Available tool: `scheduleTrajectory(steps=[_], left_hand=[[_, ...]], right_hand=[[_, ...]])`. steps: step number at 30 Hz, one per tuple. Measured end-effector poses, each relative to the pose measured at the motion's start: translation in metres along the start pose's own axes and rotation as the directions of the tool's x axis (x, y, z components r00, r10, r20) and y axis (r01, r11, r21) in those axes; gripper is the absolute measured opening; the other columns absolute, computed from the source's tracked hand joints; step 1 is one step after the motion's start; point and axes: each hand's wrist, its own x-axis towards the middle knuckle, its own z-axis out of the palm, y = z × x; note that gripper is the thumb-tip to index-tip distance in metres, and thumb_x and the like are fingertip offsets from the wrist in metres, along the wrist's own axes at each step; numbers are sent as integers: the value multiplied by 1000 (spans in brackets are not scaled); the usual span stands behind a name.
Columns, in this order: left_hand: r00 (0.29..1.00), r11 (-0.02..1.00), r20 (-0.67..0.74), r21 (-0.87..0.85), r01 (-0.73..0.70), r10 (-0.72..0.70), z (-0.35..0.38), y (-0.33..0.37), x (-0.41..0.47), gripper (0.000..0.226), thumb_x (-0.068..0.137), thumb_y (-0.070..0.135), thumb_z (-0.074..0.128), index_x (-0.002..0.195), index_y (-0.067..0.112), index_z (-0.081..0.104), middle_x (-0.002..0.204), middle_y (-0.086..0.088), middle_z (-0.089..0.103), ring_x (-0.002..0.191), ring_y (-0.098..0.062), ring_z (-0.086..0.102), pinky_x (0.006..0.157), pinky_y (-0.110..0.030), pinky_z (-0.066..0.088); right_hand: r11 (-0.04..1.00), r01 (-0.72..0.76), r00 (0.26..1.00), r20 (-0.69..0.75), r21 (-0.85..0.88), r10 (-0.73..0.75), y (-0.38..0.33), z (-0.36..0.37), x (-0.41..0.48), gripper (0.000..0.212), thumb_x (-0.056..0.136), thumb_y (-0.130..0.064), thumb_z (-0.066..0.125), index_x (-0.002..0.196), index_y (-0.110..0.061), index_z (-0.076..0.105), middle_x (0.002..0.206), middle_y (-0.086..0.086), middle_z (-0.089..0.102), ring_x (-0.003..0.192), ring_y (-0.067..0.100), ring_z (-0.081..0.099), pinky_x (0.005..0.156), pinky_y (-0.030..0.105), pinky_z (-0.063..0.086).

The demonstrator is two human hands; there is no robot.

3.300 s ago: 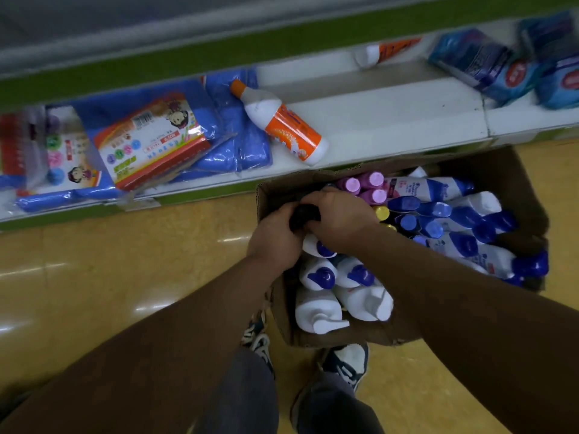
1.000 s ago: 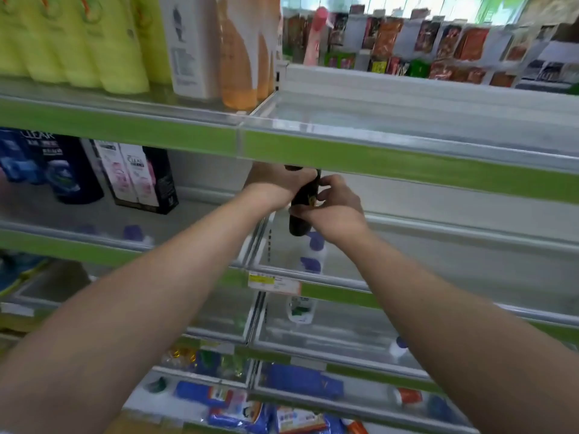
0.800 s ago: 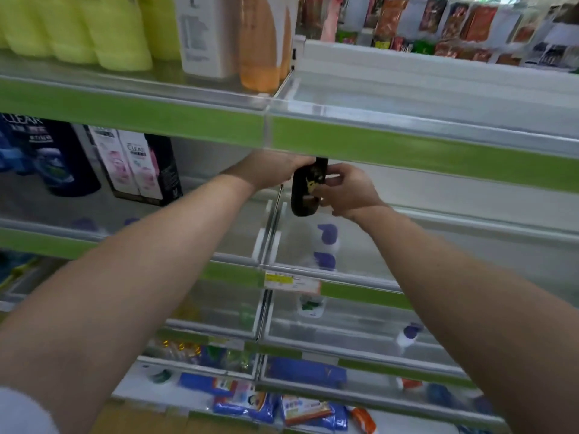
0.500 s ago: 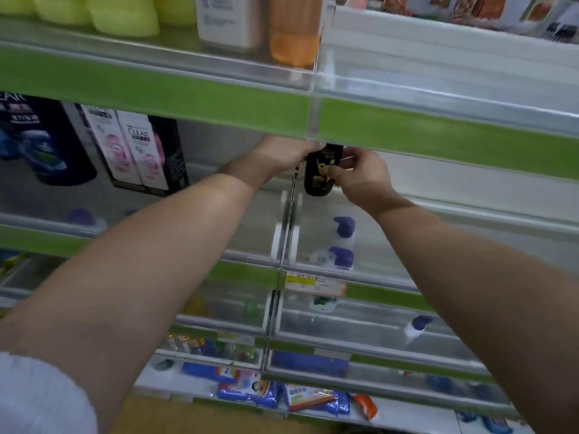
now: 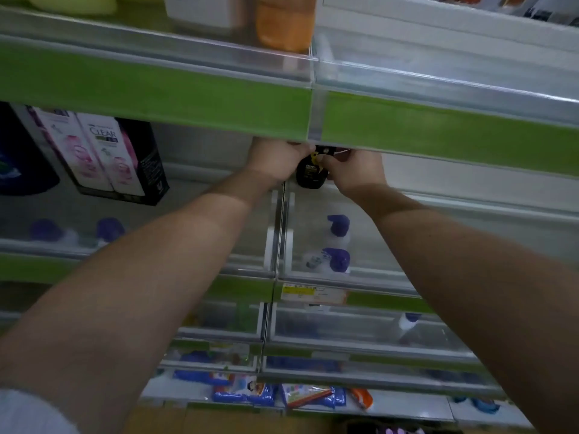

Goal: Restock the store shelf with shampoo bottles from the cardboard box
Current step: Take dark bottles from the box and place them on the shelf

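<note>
Head view: left hand (image 5: pixel 275 161) & right hand (image 5: pixel 354 170) were together, both gripping black bottle (image 5: pixel 310 176) just under green shelf edge (image 5: pixel 188 101). Placing step; next prob. needed bottle set upright on shelf.

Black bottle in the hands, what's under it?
Below the black bottle, held by the left hand and right hand, are two white bottles with blue caps on a clear-fronted shelf. The bottle's top is hidden behind the green shelf edge above, and the hands cover its sides.
</note>
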Motion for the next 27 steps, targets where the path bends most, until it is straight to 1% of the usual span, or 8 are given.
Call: scheduleTrajectory(steps=[8, 13, 16, 17, 19, 21, 24, 27], left_hand=[[995, 1000, -101, -25, -14, 12, 1, -7, 3, 40, 79, 23, 80, 114, 6, 69, 123, -9, 68, 110, -10, 56, 94, -13, 35], [988, 996, -138, 34, 81, -75, 6, -4, -2, 30, 79, 21, 81, 102, 4, 74, 110, -12, 73, 106, -19, 67, 100, -33, 50], [971, 981, -168, 61, 185, -173, 6, 0, -10, 21, 78, 21, 78, 94, 8, 76, 100, -10, 76, 98, -18, 70, 93, -24, 51], [960, 972, -205, 96, 216, -193, 5, 3, -14, 20, 79, 22, 76, 95, 10, 76, 100, -8, 76, 99, -18, 69, 88, -18, 47], [935, 961, -281, 111, 255, -216, 2, 11, -21, 19, 81, 22, 70, 97, 13, 76, 103, -6, 75, 103, -19, 68, 85, -18, 46], [930, 965, -312, 113, 238, -193, 3, 23, -32, 18, 81, 20, 66, 95, 12, 76, 99, -8, 76, 101, -22, 69, 85, -22, 49], [957, 983, -268, 110, 148, -115, 15, 42, -52, 16, 80, 19, 66, 91, 13, 75, 89, -8, 75, 95, -23, 69, 87, -25, 51], [967, 987, -250, 137, 80, -44, 36, 68, -75, 20, 79, 17, 66, 97, 17, 74, 82, -3, 71, 88, -22, 67, 82, -25, 52]], right_hand=[[999, 5, 1000, -8, -36, -5, -4, 5, -1, 27, 92, -40, 64, 90, -14, 73, 95, 8, 74, 94, 28, 67, 82, 37, 54], [1000, -9, 1000, 0, -17, 9, -7, 3, -2, 26, 92, -37, 66, 90, -12, 73, 96, 9, 74, 95, 28, 67, 77, 32, 52], [998, -63, 997, 39, -12, 64, -7, -4, -6, 35, 90, -40, 68, 106, -8, 70, 103, 10, 72, 99, 25, 66, 72, 27, 45], [996, -91, 994, 64, 1, 90, -6, -7, -9, 42, 89, -40, 69, 116, -8, 67, 108, 10, 71, 103, 25, 65, 75, 26, 46], [993, -110, 990, 95, 40, 106, -2, -16, -15, 55, 87, -40, 71, 132, -12, 59, 121, 7, 67, 110, 23, 63, 83, 24, 47], [994, -99, 989, 111, 52, 93, 5, -26, -21, 50, 84, -41, 74, 127, -19, 62, 121, 4, 68, 106, 20, 64, 88, 25, 49], [995, -81, 990, 124, 58, 73, 13, -42, -37, 31, 83, -41, 75, 108, -24, 70, 106, -1, 71, 92, 14, 63, 79, 21, 45], [999, -20, 995, 99, 38, 16, 17, -62, -56, 23, 83, -41, 75, 96, -22, 75, 99, -2, 72, 89, 14, 65, 72, 18, 41]])
